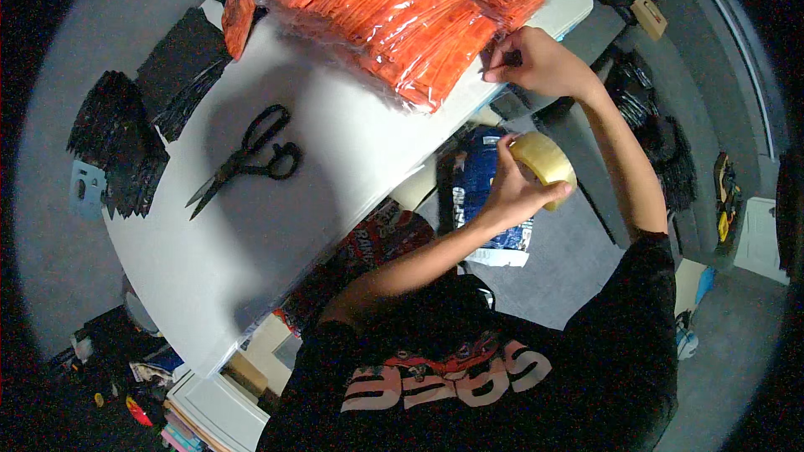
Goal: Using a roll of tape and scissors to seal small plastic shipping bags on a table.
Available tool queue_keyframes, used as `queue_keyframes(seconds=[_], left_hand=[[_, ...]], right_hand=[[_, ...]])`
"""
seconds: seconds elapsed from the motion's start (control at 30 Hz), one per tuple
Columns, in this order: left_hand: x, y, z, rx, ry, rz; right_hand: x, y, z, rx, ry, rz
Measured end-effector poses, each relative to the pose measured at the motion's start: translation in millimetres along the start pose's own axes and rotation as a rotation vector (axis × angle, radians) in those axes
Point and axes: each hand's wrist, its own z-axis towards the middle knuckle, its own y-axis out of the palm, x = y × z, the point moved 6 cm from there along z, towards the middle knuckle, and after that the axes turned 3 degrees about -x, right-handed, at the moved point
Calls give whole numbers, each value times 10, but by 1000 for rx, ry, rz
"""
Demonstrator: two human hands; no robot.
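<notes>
My left hand (518, 191) grips a roll of clear yellowish packing tape (546, 163), thumb and fingers around its rim, held out past the table's edge. Above it, my right hand (534, 66) has thumb and forefinger pinched together beside the orange bundle. A faint clear strip of tape (522, 124) seems to run from the roll towards those fingertips. Stacked orange flat packets (402, 19) lie in clear, shiny plastic wrap on the white table (364, 157). Black-handled scissors (245, 160) rest on the tabletop, blades partly apart, away from both hands.
Black flat packets (116, 138) stand in stacks beyond the table's left edge. One orange packet (239, 16) sits apart from the bundle. Below the near edge are a blue plastic package (480, 166) and a dark red printed package (389, 232). More black packets (666, 163) lie at right.
</notes>
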Motion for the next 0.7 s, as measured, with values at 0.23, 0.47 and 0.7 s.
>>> queue_keyframes(seconds=[0.23,0.47,0.7], left_hand=[[-17,13,4,53,3,-80],[29,5,9,59,-24,-71],[-294,5,64,61,-58,-107]], right_hand=[[-87,-3,13,-13,55,-92],[-101,-125,-58,186,198,-289],[30,-134,-122,306,295,-114]])
